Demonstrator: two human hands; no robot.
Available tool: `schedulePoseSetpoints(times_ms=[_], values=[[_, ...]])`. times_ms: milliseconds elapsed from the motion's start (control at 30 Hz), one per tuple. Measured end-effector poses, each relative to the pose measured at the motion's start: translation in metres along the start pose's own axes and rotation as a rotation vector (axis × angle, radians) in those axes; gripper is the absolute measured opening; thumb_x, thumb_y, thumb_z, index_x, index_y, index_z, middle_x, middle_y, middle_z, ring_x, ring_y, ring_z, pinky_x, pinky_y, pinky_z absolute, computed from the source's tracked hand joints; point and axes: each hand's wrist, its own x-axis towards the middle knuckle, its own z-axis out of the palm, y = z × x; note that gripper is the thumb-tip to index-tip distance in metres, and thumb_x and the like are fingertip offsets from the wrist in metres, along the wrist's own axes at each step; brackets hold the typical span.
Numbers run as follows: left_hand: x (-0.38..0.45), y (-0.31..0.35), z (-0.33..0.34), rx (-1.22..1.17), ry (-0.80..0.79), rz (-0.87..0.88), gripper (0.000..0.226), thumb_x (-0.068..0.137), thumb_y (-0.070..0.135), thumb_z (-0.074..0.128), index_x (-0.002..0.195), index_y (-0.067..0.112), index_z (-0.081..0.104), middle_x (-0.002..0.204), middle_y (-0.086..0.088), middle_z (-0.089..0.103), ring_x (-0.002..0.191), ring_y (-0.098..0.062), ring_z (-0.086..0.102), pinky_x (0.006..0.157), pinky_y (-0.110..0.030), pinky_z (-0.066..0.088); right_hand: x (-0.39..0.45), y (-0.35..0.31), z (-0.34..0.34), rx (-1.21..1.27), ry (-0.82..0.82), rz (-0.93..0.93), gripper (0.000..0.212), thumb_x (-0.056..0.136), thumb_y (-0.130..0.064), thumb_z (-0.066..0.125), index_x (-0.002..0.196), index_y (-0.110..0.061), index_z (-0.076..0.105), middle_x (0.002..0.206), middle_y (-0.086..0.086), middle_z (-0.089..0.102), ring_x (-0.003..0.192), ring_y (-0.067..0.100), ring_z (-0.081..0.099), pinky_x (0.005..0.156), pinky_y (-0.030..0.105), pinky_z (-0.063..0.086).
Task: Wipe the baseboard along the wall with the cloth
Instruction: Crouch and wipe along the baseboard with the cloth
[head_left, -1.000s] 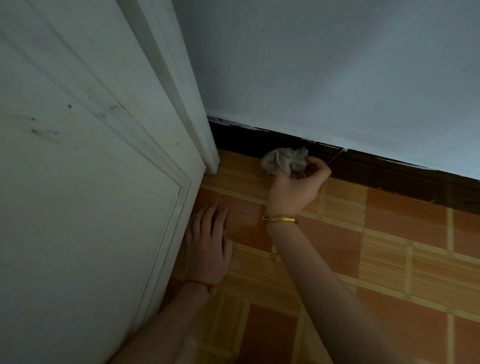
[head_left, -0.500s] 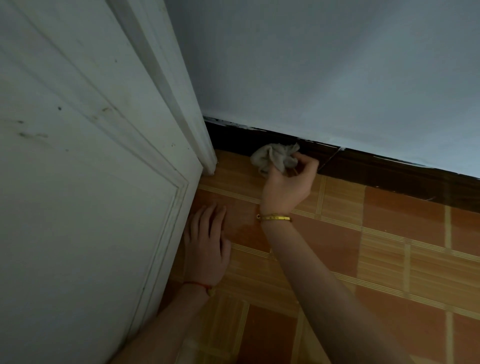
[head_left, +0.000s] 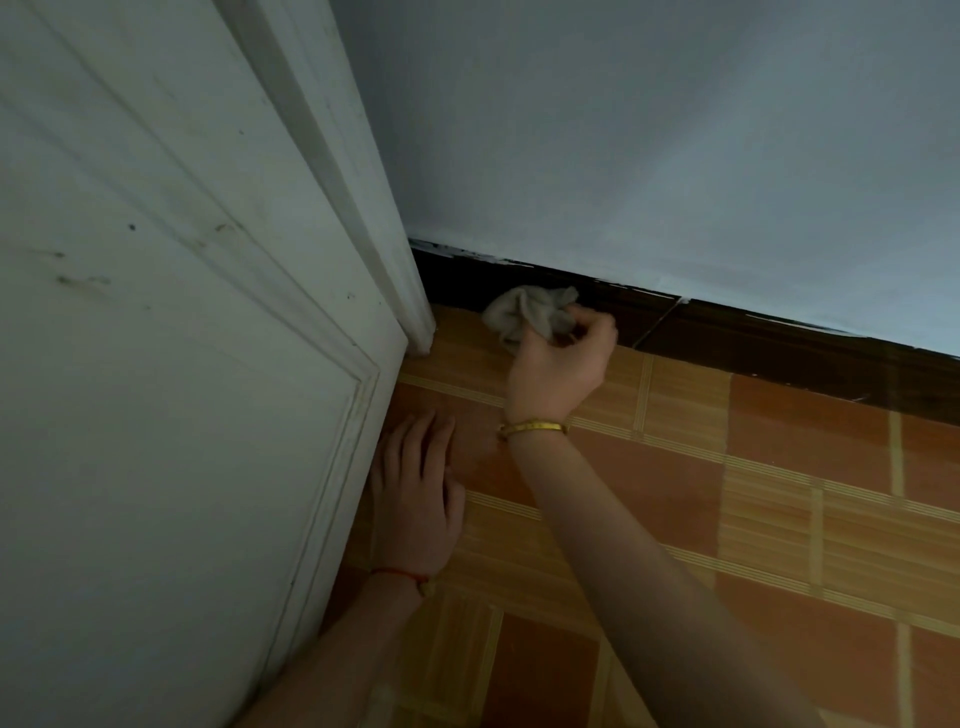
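A dark brown baseboard (head_left: 779, 348) runs along the foot of the pale blue wall, from the door frame off to the right. My right hand (head_left: 558, 369), with a gold bangle at the wrist, grips a crumpled pale grey cloth (head_left: 527, 312) and holds it against the baseboard close to the door frame. My left hand (head_left: 415, 499), a red string at its wrist, rests flat on the tiled floor beside the door, fingers straight.
A white panelled door (head_left: 171, 389) fills the left side, and its white frame (head_left: 374, 218) meets the baseboard in the corner. Orange and tan floor tiles (head_left: 779, 519) spread to the right. A thin light crack crosses the baseboard just right of my hand.
My right hand has carried the cloth leftward along the baseboard, toward the door frame. My left hand has stayed flat on the floor.
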Motion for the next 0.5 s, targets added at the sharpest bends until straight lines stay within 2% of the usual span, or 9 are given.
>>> schedulePoseSetpoints(times_ms=[100,233,300,433,500], values=[[0.000,0.001,-0.001,0.004,-0.009,-0.007,0.056,0.090,0.023,0.042,0.145,0.015,0.048,0.149,-0.007,0.045,0.136,-0.029,0.040,0.109,-0.053,0.039,0.006,-0.001,-0.009,0.014,0.032,-0.004,0.028,0.072,-0.014,0.078,0.088,-0.008,0.056,0.093,0.003,0.055,0.084,0.012,0.055,0.076,0.018,0.046],[0.000,0.001,-0.001,0.019,-0.006,-0.001,0.056,0.089,0.023,0.042,0.144,0.015,0.047,0.149,-0.009,0.046,0.136,-0.029,0.039,0.110,-0.052,0.038,-0.011,-0.012,0.009,0.012,-0.058,-0.054,0.028,0.070,-0.004,0.079,0.089,-0.002,0.058,0.093,0.007,0.055,0.082,0.010,0.052,0.075,0.007,0.040],[0.000,0.001,-0.001,0.029,-0.006,0.002,0.055,0.088,0.023,0.042,0.142,0.016,0.046,0.149,-0.009,0.047,0.136,-0.030,0.038,0.109,-0.052,0.037,-0.019,-0.017,0.016,0.027,-0.089,-0.054,0.028,0.070,-0.004,0.078,0.092,-0.003,0.061,0.093,0.006,0.056,0.083,0.008,0.053,0.075,0.007,0.040],[0.000,0.002,-0.002,0.020,-0.004,0.001,0.056,0.089,0.023,0.042,0.143,0.015,0.047,0.149,-0.009,0.047,0.136,-0.029,0.038,0.109,-0.053,0.038,-0.022,-0.015,0.008,0.088,-0.105,-0.016,0.033,0.075,-0.006,0.073,0.105,-0.012,0.060,0.100,0.002,0.058,0.092,0.013,0.058,0.081,0.034,0.053],[0.001,0.001,-0.002,0.016,-0.007,0.007,0.056,0.089,0.023,0.042,0.144,0.014,0.049,0.148,-0.009,0.047,0.135,-0.029,0.039,0.109,-0.054,0.039,-0.018,-0.012,0.000,0.090,-0.109,-0.022,0.034,0.076,-0.006,0.072,0.106,-0.013,0.057,0.101,0.001,0.058,0.095,0.015,0.059,0.080,0.044,0.054]])
